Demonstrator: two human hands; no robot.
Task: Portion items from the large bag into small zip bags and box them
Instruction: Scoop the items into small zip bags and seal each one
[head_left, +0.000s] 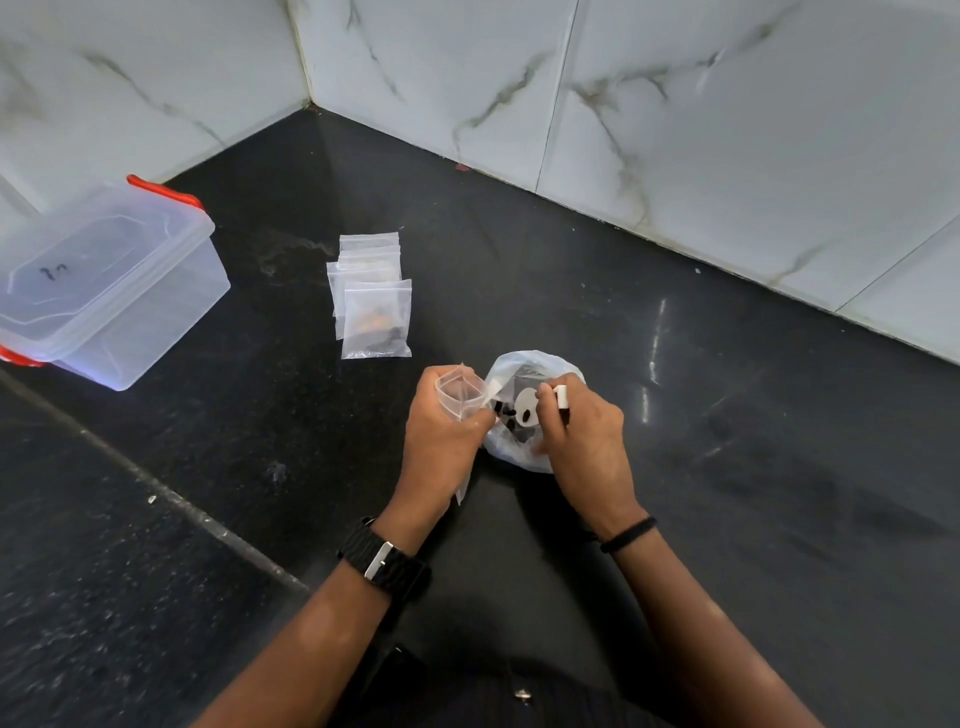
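Corner setting: dark polished stone surface (597, 291) with pale flecks, backed by white marble-veined wall tiles (675, 119) meeting at a corner. One view only, head camera, looking down.

Left hand (441, 441), watch (384, 564) at the wrist, fingers curled round a small zip bag (458, 391), holding its mouth open and upward. Bag looks empty, though the lower part is hidden by the palm.

Right hand (582, 436), black band (627, 534) on the wrist, reaches into the large bag (524, 410), fingertips pinching a small white piece at the bag's mouth. The large bag sits on the surface just beside the left hand; white and black small items show inside, too small to identify.

Further back, a loose stack of small zip bags (371, 291) lies flat; the front one holds dark and orange bits. Well to the left, a clear plastic storage box (109, 291) with red clips, lid on.

Handling judgement: both bags are thin soft film, light, limp, likely slippery; the small one will collapse unless held by its rim with the mouth spread. Items seem light and hard, best pinched singly or in small clusters. Large bag is best steadied by its rolled rim; it could tip or slide if tugged.

Step in hand: likely filling this small bag. Boxing not yet started.
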